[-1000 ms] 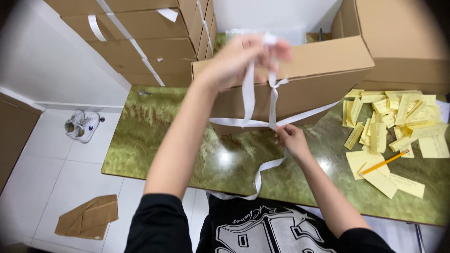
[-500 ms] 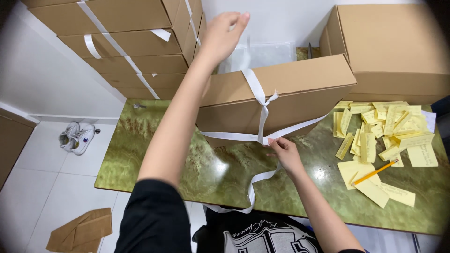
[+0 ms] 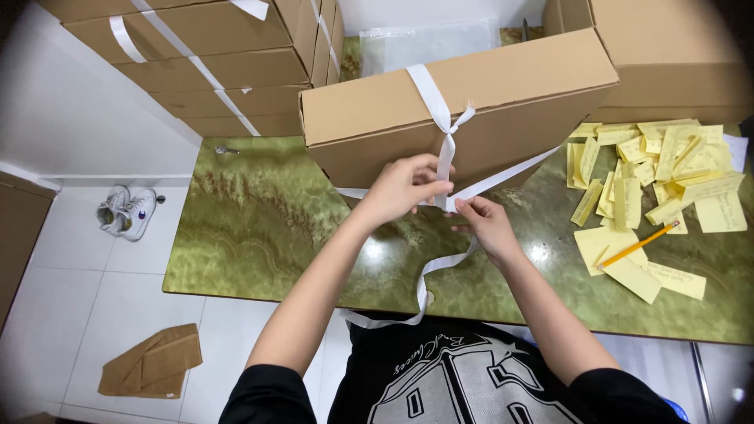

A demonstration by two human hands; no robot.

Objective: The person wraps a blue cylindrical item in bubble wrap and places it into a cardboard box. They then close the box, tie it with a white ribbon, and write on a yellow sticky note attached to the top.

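Green marble table (image 3: 259, 228): white strap (image 3: 444, 161) between left hand (image 3: 402, 188) and right hand (image 3: 485, 224).

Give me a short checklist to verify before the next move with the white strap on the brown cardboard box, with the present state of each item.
1. Left hand grips the white flat strap at the box front: ok.
2. Right hand holds the strap end: ok.
3. Strap is crossed on the brown cardboard box top edge: ok.
4. Strap is tight under the box: cannot tell.
5. Loose strap tail stays on the green marble table: not ok, it hangs over the edge.
6. Yellow paper slips and orange pencil lie apart from the strap: ok.
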